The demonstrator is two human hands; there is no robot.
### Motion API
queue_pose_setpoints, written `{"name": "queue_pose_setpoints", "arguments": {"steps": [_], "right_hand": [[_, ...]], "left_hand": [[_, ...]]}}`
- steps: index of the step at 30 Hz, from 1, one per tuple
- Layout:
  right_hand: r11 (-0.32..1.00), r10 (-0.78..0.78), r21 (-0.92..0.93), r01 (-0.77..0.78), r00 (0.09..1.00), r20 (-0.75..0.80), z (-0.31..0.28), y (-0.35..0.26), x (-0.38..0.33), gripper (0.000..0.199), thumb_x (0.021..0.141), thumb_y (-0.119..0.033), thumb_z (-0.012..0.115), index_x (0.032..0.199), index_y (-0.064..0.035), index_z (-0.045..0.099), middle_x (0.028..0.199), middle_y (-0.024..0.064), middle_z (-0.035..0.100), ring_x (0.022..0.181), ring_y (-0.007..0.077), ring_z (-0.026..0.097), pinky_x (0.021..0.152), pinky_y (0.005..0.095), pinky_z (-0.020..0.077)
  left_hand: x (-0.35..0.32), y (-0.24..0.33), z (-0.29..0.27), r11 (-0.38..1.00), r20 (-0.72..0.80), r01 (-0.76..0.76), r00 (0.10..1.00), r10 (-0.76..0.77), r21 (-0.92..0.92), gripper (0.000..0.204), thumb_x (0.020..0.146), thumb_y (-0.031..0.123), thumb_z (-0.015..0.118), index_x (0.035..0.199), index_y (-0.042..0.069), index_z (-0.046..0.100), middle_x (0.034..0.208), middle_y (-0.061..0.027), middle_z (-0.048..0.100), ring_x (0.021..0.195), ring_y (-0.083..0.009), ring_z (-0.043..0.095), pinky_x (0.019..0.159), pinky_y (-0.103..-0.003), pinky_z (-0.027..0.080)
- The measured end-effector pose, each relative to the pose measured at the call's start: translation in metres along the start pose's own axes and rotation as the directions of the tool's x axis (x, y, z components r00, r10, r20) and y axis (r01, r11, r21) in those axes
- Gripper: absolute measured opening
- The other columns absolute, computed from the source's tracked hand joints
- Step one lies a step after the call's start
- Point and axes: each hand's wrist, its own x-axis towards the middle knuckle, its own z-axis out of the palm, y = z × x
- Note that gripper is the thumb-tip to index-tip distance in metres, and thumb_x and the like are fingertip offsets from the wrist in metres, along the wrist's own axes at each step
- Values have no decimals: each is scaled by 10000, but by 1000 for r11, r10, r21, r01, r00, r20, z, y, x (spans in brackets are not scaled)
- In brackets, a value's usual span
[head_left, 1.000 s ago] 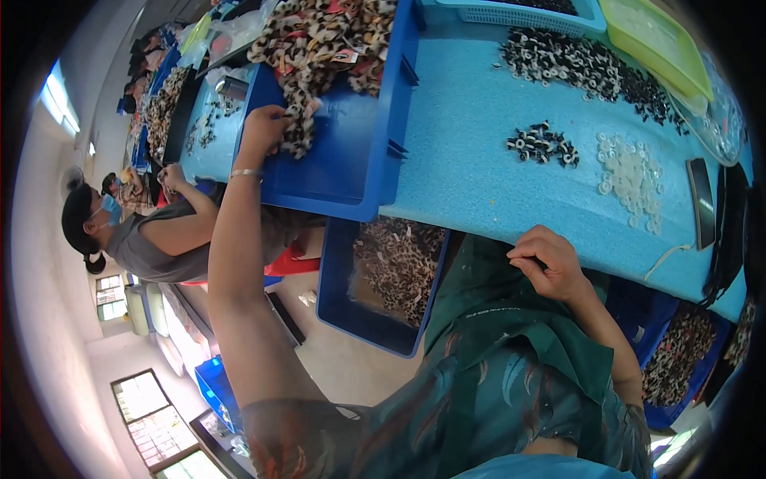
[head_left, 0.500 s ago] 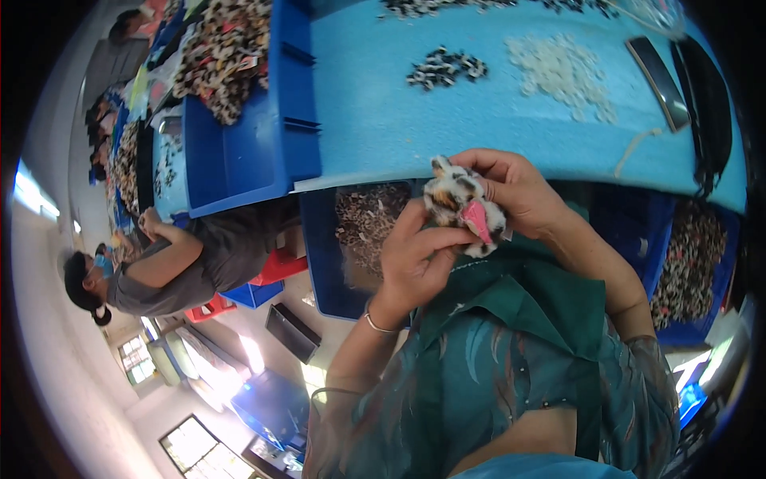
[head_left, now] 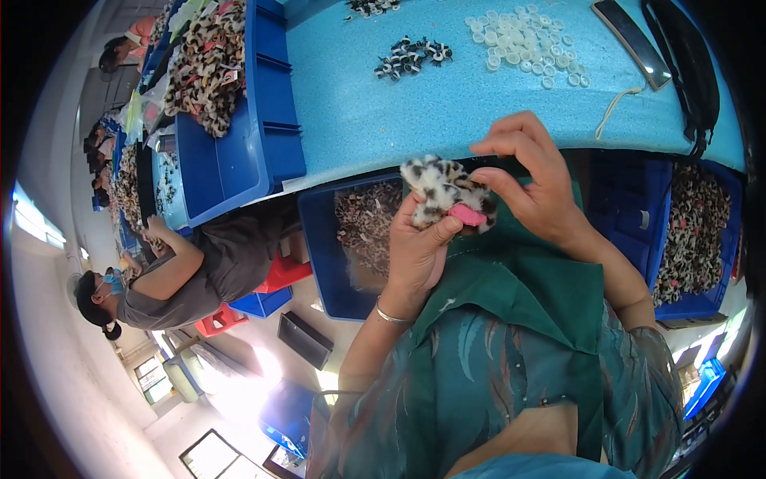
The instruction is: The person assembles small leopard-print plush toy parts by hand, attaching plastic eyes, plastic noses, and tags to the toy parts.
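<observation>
Our left hand (head_left: 416, 249) grasps the spotted plush (head_left: 435, 188) (thumb (head_left: 444, 231) likely steadying its pink patch (head_left: 471, 215)), right hand (head_left: 544, 194) splayed, contact unclear.

Left hand (head_left: 419, 247) — in blue bin (head_left: 275, 120) one second ago — now up before apron (head_left: 511, 295), gripping spotted plush piece (head_left: 435, 188). Right hand (head_left: 535, 188), half a second ago grasping same piece, now opened out: index finger lifted away, thumb at plush edge, contact unclear. Plush turned; pink patch (head_left: 467, 215), slanting before, now lies more crosswise by left thumb. View shifted: larger black-and-white heap (head_left: 372, 7) now mostly cut by top edge.
</observation>
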Motion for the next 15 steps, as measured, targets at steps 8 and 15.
{"name": "queue_pose_setpoints", "arguments": {"steps": [8, 15], "right_hand": [[736, 458, 327, -593, 792, 404, 1, -12, -8, 137, 843, -33, 665, 963, 19, 627, 896, 77, 595, 795, 130, 616, 693, 280, 501], [782, 417, 279, -558, 800, 432, 2, -6, -11, 74, 842, 12, 625, 889, 4, 569, 880, 56, 548, 781, 125, 543, 702, 271, 450]], "left_hand": [[-1, -7, -1, 958, 91, -170, 984, 153, 231, 515, 759, -19, 786, 1203, 8, 526, 1130, -93, 638, 1032, -178, 637, 897, -310, 534], [-2, -5, -2, 930, 33, -190, 981, 189, 314, 426, 774, -29, 777, 1123, 12, 536, 1016, -65, 652, 931, -150, 658, 830, -273, 543]]}}
